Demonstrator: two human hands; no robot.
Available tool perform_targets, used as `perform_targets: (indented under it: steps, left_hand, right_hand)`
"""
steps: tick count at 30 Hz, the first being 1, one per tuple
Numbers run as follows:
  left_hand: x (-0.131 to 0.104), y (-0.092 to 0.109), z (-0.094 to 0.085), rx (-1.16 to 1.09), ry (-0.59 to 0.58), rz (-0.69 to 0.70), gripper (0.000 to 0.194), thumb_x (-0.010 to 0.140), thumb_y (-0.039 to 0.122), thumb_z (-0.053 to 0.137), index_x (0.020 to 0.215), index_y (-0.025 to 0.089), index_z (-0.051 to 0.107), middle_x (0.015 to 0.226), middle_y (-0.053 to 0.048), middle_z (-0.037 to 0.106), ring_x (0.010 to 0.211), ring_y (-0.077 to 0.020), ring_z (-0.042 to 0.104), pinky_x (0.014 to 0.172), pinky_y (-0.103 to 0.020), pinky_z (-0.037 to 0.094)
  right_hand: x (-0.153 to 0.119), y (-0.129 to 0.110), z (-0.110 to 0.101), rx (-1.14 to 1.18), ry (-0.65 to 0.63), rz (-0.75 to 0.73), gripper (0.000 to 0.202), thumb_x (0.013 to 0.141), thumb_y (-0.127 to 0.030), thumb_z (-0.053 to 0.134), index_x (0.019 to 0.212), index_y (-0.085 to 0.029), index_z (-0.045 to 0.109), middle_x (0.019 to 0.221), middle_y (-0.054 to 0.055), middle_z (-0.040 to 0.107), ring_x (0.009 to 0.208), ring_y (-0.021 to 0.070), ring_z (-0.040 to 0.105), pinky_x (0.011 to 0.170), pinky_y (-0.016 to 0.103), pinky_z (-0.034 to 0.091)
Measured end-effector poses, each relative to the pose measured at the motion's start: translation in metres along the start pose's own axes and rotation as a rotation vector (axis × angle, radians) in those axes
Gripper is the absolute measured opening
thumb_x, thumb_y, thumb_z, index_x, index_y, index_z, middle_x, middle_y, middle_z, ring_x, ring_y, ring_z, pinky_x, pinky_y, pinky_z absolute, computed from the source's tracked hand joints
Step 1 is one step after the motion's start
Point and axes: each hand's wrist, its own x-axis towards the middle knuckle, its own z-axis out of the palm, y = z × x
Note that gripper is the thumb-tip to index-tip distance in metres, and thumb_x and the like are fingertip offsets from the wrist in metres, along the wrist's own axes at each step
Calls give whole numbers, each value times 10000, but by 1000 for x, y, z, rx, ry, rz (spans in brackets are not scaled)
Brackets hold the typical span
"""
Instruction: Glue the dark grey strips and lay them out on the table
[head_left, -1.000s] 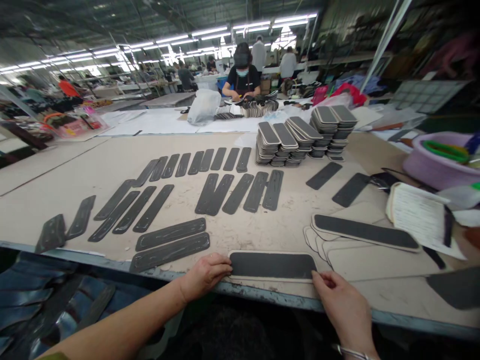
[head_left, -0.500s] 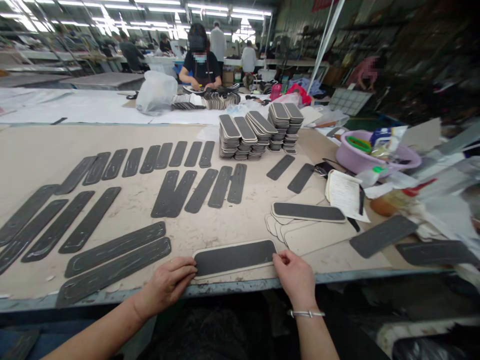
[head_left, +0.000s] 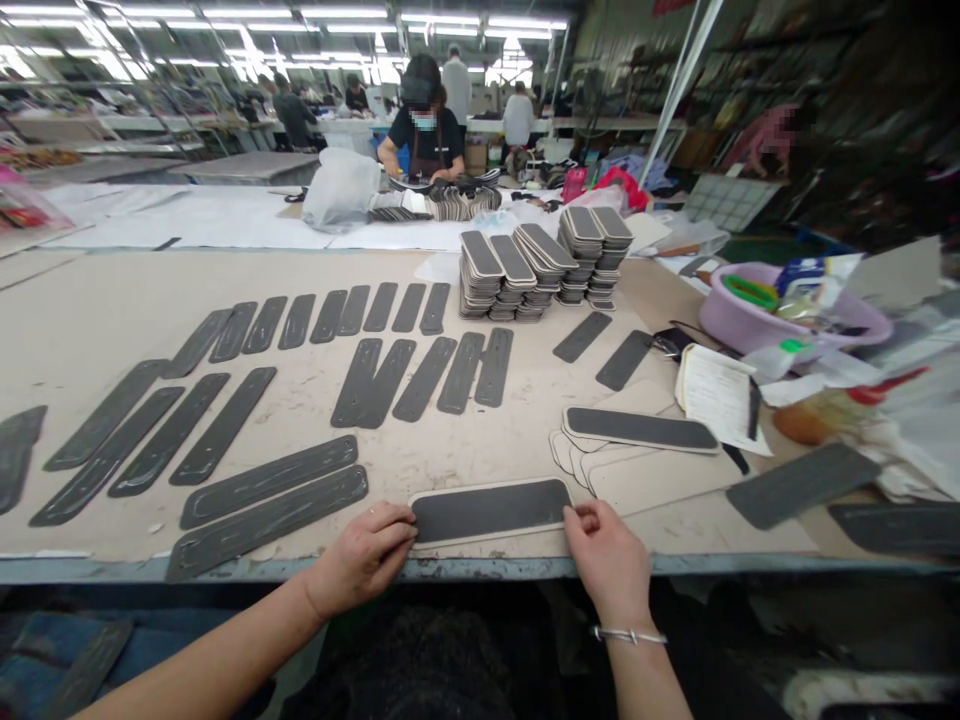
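Observation:
A long dark grey panel on a cream backing (head_left: 491, 510) lies at the front edge of the table. Its left end is pinched between the thumb and fingers of my left hand (head_left: 369, 556). My right hand (head_left: 609, 556) grips the opposite end the same way. Just beyond it, a similar grey and cream panel (head_left: 641, 428) rests on several loose cream backing pieces (head_left: 652, 480). To the left lie grey strips (head_left: 274, 480) with shiny, wet-looking streaks, and more such strips (head_left: 442, 375) are spread farther back.
Stacks of bordered panels (head_left: 517, 290) stand at the back. On the right are a purple basin (head_left: 817, 345), a bottle of amber liquid with a red nozzle (head_left: 817, 412) and a paper pad (head_left: 716, 395). A co-worker (head_left: 424, 130) works across the table beside a plastic bag (head_left: 341, 190).
The whole scene has shifted rightward in view as the camera turned left. Both hands keep their hold on the panel's ends, and the panel stays about where it was on the table.

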Motion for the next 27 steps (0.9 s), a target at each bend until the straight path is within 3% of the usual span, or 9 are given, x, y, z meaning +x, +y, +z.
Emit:
perform_targets:
  steps: [2,5,9,10,12,14,18,23,27]
  left_hand:
    - [0,1,0,-6,3,-3,182,907,123,469,925,159,647,992,-96,627,909,-163,600,845,-284,510]
    - [0,1,0,-8,16,1,179,911,128,464,922,161,640,985,-94,628,902,-164,601,835,-280,511]
    - [-3,-2,1,7,37,17,189,909,127,462,954,170,641,992,-90,635,916,-168,608,838,-275,516]
    - [-3,-3,2,9,43,26,192,907,126,465,967,172,642,998,-89,637,922,-169,609,841,-276,517]
    - [-5,-6,4,11,55,40,196,901,125,472,977,175,646,1006,-88,639,925,-171,612,838,-276,521]
    - [-6,-7,5,14,58,42,202,899,129,471,973,179,652,1006,-87,641,923,-173,616,833,-279,528]
    - [-5,-7,6,9,51,36,209,904,149,460,944,184,662,994,-88,646,917,-179,624,827,-286,541]
    - [-2,-3,3,-7,65,25,204,899,137,472,947,176,666,979,-93,656,891,-176,630,808,-289,544]
    - [-1,1,1,-20,70,37,264,882,112,469,1034,183,674,979,-101,694,900,-185,649,822,-328,552]
  right_hand:
    - [0,6,2,61,30,-11,323,853,-476,459,1006,-215,574,689,-19,624,683,190,595,671,312,397]
    - [-1,14,4,140,78,-74,339,872,-477,463,1001,-187,582,711,9,634,662,189,602,674,321,446]
    - [-23,-5,13,127,256,-434,330,946,-393,421,1063,-160,624,1040,127,650,974,232,600,905,380,466]
    - [-32,-17,18,84,225,-550,342,956,-358,416,1170,-162,597,1157,132,619,1095,239,557,986,403,426]
    - [-50,-44,31,-10,24,-778,435,953,-319,431,1364,-177,455,1378,96,487,1298,241,401,1096,449,329]
    - [-65,-69,44,-53,-143,-910,576,930,-378,492,1442,-168,332,1484,71,349,1383,242,263,1141,475,254]
    - [-63,-80,54,-85,-220,-908,631,932,-472,472,1458,-174,293,1525,47,247,1413,213,180,1170,461,168]
    - [-24,-29,31,-290,-142,-730,645,966,-486,366,1480,-127,214,1536,66,185,1418,224,159,1158,464,186]
    - [-10,0,27,-393,-71,-720,640,973,-502,314,1484,-130,208,1532,70,206,1410,238,191,1136,481,221]
